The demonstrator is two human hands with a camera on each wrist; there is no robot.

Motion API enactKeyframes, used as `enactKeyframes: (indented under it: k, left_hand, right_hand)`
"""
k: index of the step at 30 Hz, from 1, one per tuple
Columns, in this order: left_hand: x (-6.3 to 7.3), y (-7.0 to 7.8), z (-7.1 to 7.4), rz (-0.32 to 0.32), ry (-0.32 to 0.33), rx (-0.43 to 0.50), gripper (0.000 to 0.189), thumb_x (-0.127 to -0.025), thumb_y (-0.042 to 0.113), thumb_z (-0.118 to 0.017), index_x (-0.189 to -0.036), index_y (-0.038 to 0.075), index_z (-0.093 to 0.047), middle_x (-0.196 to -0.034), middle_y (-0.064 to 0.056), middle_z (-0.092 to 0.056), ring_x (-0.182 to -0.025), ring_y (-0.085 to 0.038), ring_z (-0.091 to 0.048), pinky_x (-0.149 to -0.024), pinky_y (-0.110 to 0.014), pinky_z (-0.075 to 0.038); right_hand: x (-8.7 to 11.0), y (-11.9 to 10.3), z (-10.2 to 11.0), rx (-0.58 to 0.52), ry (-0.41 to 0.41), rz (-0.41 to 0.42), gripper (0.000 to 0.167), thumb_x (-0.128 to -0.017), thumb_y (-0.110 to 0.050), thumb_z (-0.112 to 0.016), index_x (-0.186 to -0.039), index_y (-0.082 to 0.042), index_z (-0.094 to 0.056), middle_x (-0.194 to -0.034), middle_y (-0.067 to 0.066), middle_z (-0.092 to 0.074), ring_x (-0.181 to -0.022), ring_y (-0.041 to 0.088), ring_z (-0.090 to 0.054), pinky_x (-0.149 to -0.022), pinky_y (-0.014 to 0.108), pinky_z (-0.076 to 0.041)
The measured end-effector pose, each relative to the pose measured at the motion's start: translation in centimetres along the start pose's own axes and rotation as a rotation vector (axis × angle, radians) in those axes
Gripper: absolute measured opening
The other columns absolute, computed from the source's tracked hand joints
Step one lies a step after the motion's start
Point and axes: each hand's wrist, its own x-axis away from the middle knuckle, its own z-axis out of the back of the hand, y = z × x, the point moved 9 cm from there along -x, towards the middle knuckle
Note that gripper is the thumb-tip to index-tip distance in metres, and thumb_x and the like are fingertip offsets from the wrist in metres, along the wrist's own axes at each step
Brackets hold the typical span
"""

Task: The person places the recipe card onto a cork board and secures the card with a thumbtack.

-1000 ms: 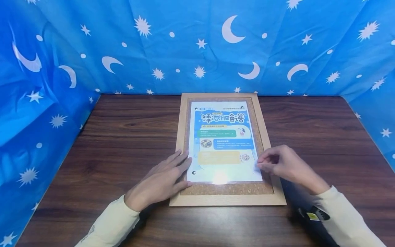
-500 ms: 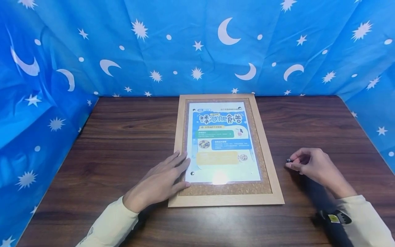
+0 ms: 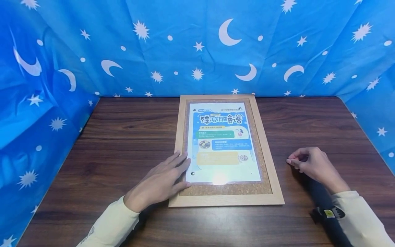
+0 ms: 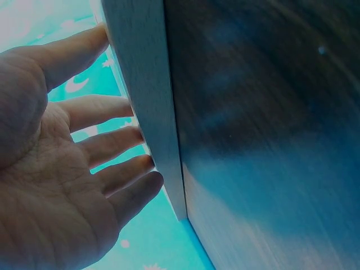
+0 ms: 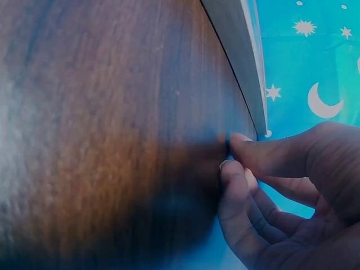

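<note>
A cork board [image 3: 243, 189] in a pale wooden frame lies on the table, bearing a printed sheet [image 3: 225, 173] in a clear cover. Round thumbtacks sit at three of its corners, one at the lower left [image 3: 192, 173]. My left hand [image 3: 160, 180] rests on the frame's left side with fingers spread and extended; in the left wrist view those fingertips meet the frame edge [image 4: 138, 84]. Right of the board, my right hand [image 3: 314, 166] pinches a small dark thing [image 5: 228, 144], apparently a thumbtack, at the tabletop. Thumb and fingertips mostly hide it.
The dark wood-grain table [image 3: 129, 137] extends on both sides of the board. A blue curtain [image 3: 197, 51] with white moons and stars encloses the back and sides. A black wrist strap [image 3: 328, 212] shows beneath the right sleeve.
My right hand has moved right, from the sheet's right edge to the table beside the board. The small dark thing at its fingertips is now mostly covered. My left hand stays put.
</note>
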Motion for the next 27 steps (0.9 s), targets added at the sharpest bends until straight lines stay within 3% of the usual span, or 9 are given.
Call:
enactKeyframes:
  k: [8, 14, 27]
  left_hand:
    - [0.1, 0.2, 0.1, -0.016, 0.007, 0.006, 0.068, -0.097, 0.038, -0.069, -0.149, 0.000, -0.047, -0.163, -0.017, -0.030, -0.152, -0.037, -0.020, -0.119, -0.058, -0.026]
    - [0.1, 0.1, 0.1, -0.010, 0.007, 0.007, 0.069, -0.097, 0.039, -0.069, -0.150, 0.001, -0.047, -0.163, -0.017, -0.031, -0.152, -0.037, -0.020, -0.119, -0.058, -0.026]
    - [0.0, -0.1, 0.0, -0.007, 0.003, 0.010, 0.070, -0.096, 0.041, -0.069, -0.150, 0.002, -0.046, -0.163, -0.016, -0.029, -0.153, -0.036, -0.018, -0.119, -0.058, -0.025]
  right_hand:
    - [0.0, -1.1, 0.3, -0.018, 0.034, 0.008, 0.015, -0.093, -0.018, -0.074, -0.089, -0.003, -0.076, -0.070, -0.001, -0.068, -0.061, 0.015, -0.063, -0.060, 0.028, -0.047]
    - [0.3, -2.9, 0.5, -0.080, 0.045, 0.058, 0.011, -0.092, -0.011, -0.074, -0.094, -0.001, -0.075, -0.074, 0.002, -0.071, -0.061, 0.013, -0.066, -0.057, 0.023, -0.050]
    - [1.2, -5.8, -0.9, -0.131, -0.001, 0.108, 0.011, -0.094, -0.009, -0.073, -0.099, 0.000, -0.077, -0.080, 0.005, -0.074, -0.067, 0.015, -0.068, -0.057, 0.025, -0.056]
